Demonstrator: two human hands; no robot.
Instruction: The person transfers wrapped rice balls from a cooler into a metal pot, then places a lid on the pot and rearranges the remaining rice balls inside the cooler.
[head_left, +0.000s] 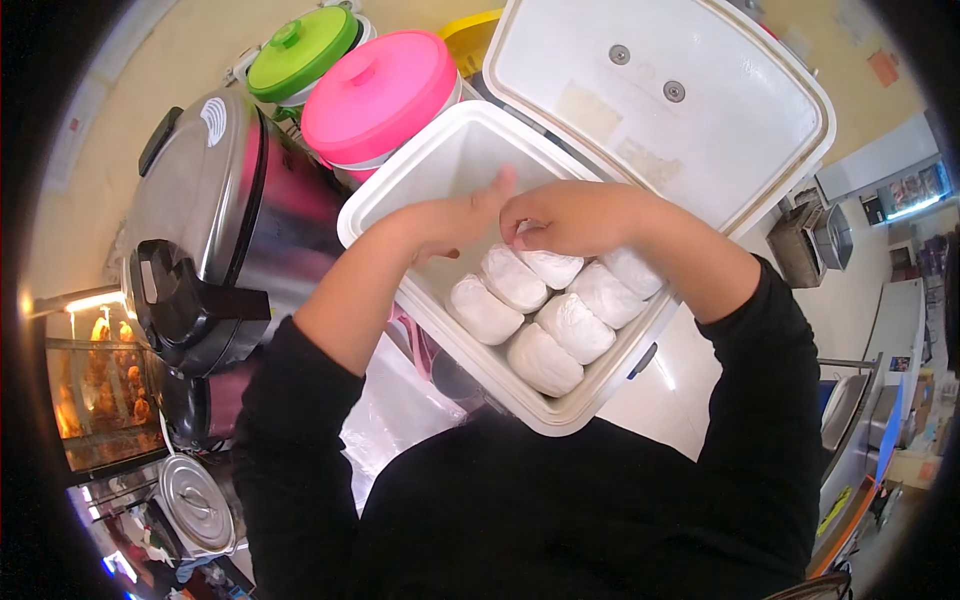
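Note:
A white cooler box (525, 409) is in front of me, its walls spread wide. Several white plastic-wrapped packets (576, 328) lie in rows in its near and right part. My left hand (459, 225) hovers over the left inner side of the box, slightly blurred, thumb raised and apart from the fingers, with nothing in it. My right hand (577, 217) is above the back row, with thumb and fingers pinched at the upper end of a white packet (551, 264). Its palm and forearm hide part of the back row.
The box's lid (660, 97) is hinged up behind. At the left stands a large steel rice cooker (292, 217). Pink-lidded (379, 97) and green-lidded containers (304, 56) stand behind it. Clear plastic bags (397, 405) lie below my left forearm. A lit glass food case (105, 382) is far left.

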